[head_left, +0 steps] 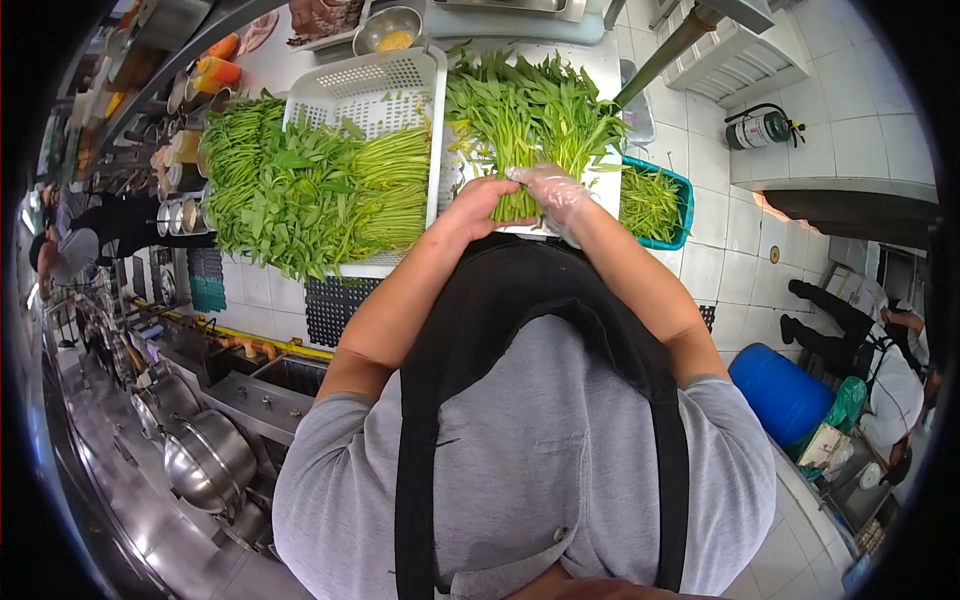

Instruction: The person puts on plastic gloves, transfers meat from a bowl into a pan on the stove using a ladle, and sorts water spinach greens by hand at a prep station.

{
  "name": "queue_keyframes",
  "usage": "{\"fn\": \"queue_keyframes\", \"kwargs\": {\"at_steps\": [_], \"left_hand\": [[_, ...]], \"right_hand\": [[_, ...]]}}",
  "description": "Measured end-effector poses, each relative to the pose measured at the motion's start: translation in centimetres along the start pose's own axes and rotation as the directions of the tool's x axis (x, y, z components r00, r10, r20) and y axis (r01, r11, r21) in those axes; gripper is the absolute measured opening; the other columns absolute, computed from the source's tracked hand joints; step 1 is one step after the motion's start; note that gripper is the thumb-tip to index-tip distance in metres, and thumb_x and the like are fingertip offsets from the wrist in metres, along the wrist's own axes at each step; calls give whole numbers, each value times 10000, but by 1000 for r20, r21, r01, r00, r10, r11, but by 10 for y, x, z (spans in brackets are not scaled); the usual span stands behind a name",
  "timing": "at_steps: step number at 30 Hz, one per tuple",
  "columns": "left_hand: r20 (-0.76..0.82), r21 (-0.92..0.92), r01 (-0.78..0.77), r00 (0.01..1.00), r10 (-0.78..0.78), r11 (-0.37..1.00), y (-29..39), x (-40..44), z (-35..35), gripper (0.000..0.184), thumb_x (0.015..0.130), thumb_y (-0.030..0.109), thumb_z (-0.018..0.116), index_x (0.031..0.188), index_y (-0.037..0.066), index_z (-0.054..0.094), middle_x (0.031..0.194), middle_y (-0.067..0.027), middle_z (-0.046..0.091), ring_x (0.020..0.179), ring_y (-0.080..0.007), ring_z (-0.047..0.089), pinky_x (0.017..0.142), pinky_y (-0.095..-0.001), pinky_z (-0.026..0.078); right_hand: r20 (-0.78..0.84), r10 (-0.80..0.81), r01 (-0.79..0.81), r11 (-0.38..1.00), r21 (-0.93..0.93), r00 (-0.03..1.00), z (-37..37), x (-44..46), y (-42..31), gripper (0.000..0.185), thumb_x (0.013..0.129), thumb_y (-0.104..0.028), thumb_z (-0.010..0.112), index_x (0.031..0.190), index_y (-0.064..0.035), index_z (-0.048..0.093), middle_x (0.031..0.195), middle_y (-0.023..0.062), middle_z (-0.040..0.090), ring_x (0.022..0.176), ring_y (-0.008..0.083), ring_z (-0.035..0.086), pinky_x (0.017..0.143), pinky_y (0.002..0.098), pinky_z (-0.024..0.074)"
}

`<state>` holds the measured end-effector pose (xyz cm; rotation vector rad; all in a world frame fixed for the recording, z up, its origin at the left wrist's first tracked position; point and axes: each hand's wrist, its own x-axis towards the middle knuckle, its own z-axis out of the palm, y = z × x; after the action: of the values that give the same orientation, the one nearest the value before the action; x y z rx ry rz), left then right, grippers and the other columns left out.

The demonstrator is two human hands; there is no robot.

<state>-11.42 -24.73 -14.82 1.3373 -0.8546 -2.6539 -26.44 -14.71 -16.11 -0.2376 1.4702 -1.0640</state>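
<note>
My left hand (480, 208), bare, wraps round the lower stems of a bunch of water spinach (517, 160). From the other side my right hand (556, 196), in a clear plastic glove, closes on the same stems. The bunch stands on the white table (458, 180) with its leaves pointing away from me. More loose leafy stalks lie against it at the back right. To the left, a white perforated crate (436, 120) is heaped with water spinach (310, 200), its stems lying crosswise. My fingertips are partly hidden among the stems.
A teal basket (686, 205) of cut stems stands at the right of the table. A metal bowl (385, 32) with yellow bits sits behind the crate. A fire extinguisher (760, 130), a blue barrel (780, 395) and another person (885, 375) are to the right.
</note>
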Motion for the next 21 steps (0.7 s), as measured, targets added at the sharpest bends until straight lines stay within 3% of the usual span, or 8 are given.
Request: {"fn": "queue_keyframes", "kwargs": {"at_steps": [5, 6, 7, 8, 9, 11, 19, 21], "left_hand": [[-137, 335, -39, 986, 90, 941, 3, -9, -2, 251, 1138, 165, 586, 1337, 11, 590, 1035, -117, 681, 829, -261, 730, 674, -462, 681], [-139, 329, -37, 986, 87, 944, 4, -10, -7, 251, 1138, 165, 586, 1337, 11, 590, 1035, -117, 681, 829, -261, 730, 674, -462, 681], [-92, 338, -56, 991, 93, 940, 6, -11, -13, 248, 1145, 223, 599, 1298, 28, 599, 934, -59, 615, 730, -189, 626, 595, -379, 571], [-41, 347, -81, 994, 102, 934, 8, -10, -16, 260, 1152, 282, 612, 1259, 45, 607, 833, 0, 548, 631, -117, 523, 516, -296, 460], [-36, 343, -85, 994, 103, 935, 14, -19, -7, 260, 1152, 282, 612, 1259, 45, 607, 833, 0, 548, 631, -117, 523, 516, -296, 460], [-114, 485, -219, 944, 309, 847, 33, -55, 22, 334, 1168, 387, 597, 1246, 63, 622, 775, 59, 471, 573, -57, 348, 498, -261, 279], [-11, 518, -283, 941, 337, 807, 97, -152, 43, 536, 1207, 540, 426, 1219, 53, 647, 759, 87, 407, 563, -31, 301, 480, -243, 247], [92, 615, -379, 905, 415, 691, 105, -165, 40, 557, 1208, 544, 416, 1195, 43, 660, 741, 94, 390, 566, -23, 295, 486, -238, 237]], "right_hand": [[-218, -47, -1, 977, -213, 975, -5, 14, 2, 403, 1062, -263, 694, 1309, 48, 626, 1065, 181, 747, 827, 347, 729, 735, 509, 607], [-150, -11, 9, 1000, -15, 989, -7, 6, -1, 338, 1067, -225, 680, 1268, 41, 621, 1015, 168, 733, 770, 320, 710, 682, 474, 596], [-77, 11, 4, 983, 184, 997, -5, -7, -10, 274, 1073, -186, 666, 1227, 35, 616, 966, 156, 719, 713, 294, 691, 629, 438, 585], [-192, -9, 42, 985, 168, 981, 2, -19, -20, 142, 1098, -118, 618, 1119, 3, 547, 818, 118, 643, 621, 236, 621, 547, 422, 534], [-196, -12, 44, 986, 162, 981, -1, -17, -20, 142, 1098, -118, 618, 1119, 3, 547, 818, 118, 643, 621, 236, 621, 547, 422, 534], [-276, 17, 47, 974, 221, 961, -11, -6, -9, 166, 1097, -129, 625, 1129, -8, 517, 793, 108, 615, 588, 246, 598, 527, 426, 528], [-286, 86, 6, 952, 306, 955, -16, 15, 19, 241, 1114, -142, 593, 1243, 30, 485, 854, 144, 598, 592, 261, 587, 491, 448, 497], [-309, 108, -19, 960, 278, 945, -14, 18, 20, 247, 1121, -142, 582, 1267, 28, 478, 878, 153, 597, 613, 268, 600, 489, 449, 487]]}}
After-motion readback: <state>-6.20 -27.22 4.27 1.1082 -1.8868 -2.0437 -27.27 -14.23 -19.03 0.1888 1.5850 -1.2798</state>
